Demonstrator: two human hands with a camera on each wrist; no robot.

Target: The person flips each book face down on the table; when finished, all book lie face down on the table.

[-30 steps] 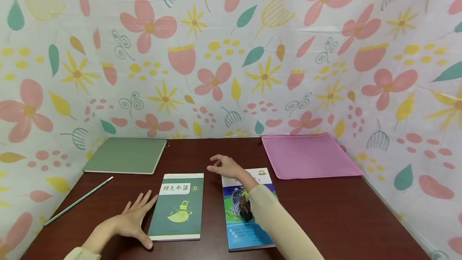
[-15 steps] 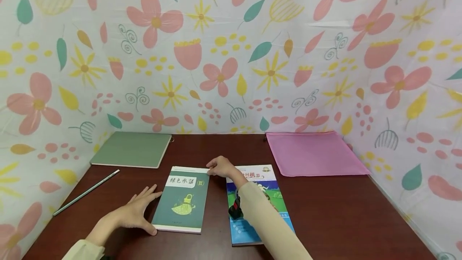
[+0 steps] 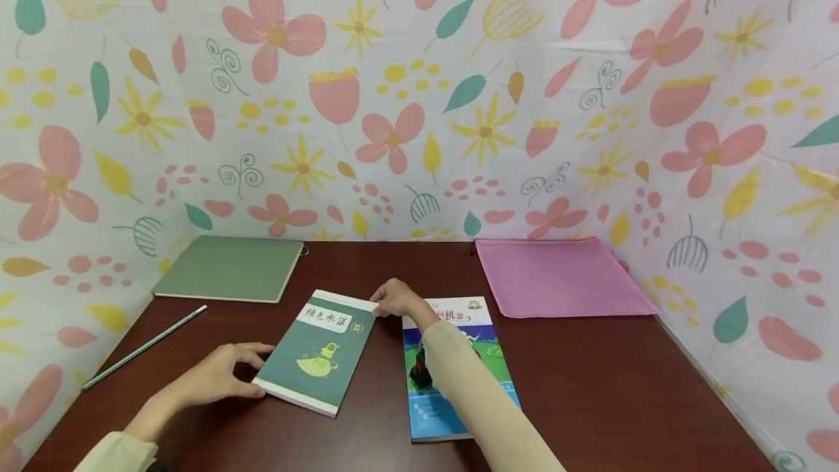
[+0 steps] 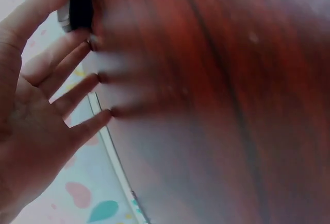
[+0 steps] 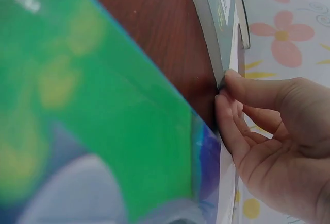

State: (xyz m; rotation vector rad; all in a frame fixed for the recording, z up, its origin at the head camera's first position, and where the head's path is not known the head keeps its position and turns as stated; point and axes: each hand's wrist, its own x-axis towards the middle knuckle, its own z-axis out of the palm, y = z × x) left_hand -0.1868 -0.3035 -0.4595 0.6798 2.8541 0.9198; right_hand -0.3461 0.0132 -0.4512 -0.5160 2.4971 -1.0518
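Observation:
A green paperback book (image 3: 321, 352) with white bands and a yellow-green drawing lies turned at a slant in the middle left of the head view. At its lower left corner, the thumb and forefinger of my left hand (image 3: 219, 377) pinch the edge; the left wrist view shows the other fingers of that hand (image 4: 46, 105) spread over the table. My right hand (image 3: 396, 299) pinches the book's upper right corner. In the right wrist view, thumb and fingertips of this hand (image 5: 278, 126) meet at the corner of the green book (image 5: 221, 28).
A colourful blue and green book (image 3: 439, 406) lies partly under my right forearm. Farther back are a sage-green notebook (image 3: 229, 268) and a pink zip pouch (image 3: 564, 279). A pencil (image 3: 144, 348) lies on the brown table (image 3: 590, 384) at left. Floral cloth (image 3: 419, 93) surrounds the table.
My right hand has come over to the green book's upper right corner and taken hold. My left fingers have closed on its lower left corner. The book has turned clockwise.

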